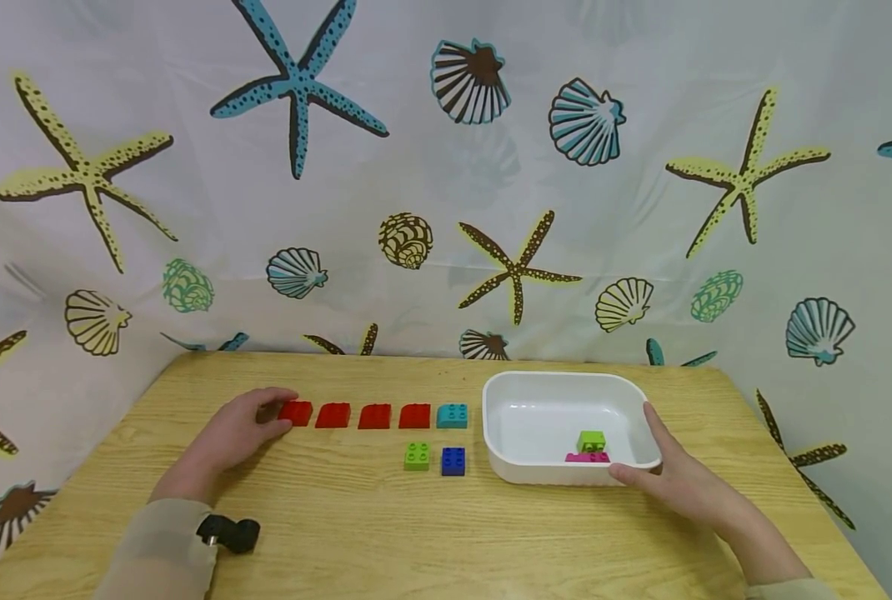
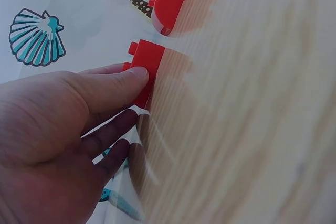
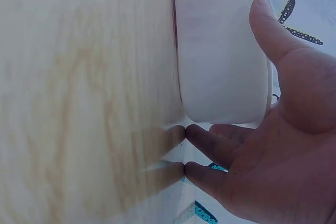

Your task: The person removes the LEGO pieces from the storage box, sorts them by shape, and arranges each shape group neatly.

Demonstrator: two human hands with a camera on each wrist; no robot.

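Note:
My left hand [image 1: 230, 429] pinches the leftmost red toy brick [image 2: 149, 59] between thumb and fingers, and the brick stands on the table. To its right, three more red bricks [image 1: 374, 417] with a rounded corner line up with a teal brick [image 1: 452, 417]. A green brick [image 1: 417, 456] and a dark blue brick [image 1: 453, 461] sit in front of that row. My right hand [image 1: 686, 483] holds the right end of a white plastic tub [image 1: 558, 473], thumb at the front rim and fingers along the side. Inside the tub lie another green brick [image 1: 591, 441] and a pink brick [image 1: 587, 457].
A light wooden table [image 1: 356, 533] carries everything. Behind it and at both sides hangs a white curtain [image 1: 386, 167] printed with starfish and shells. A black band [image 1: 228, 533] is around the left sleeve.

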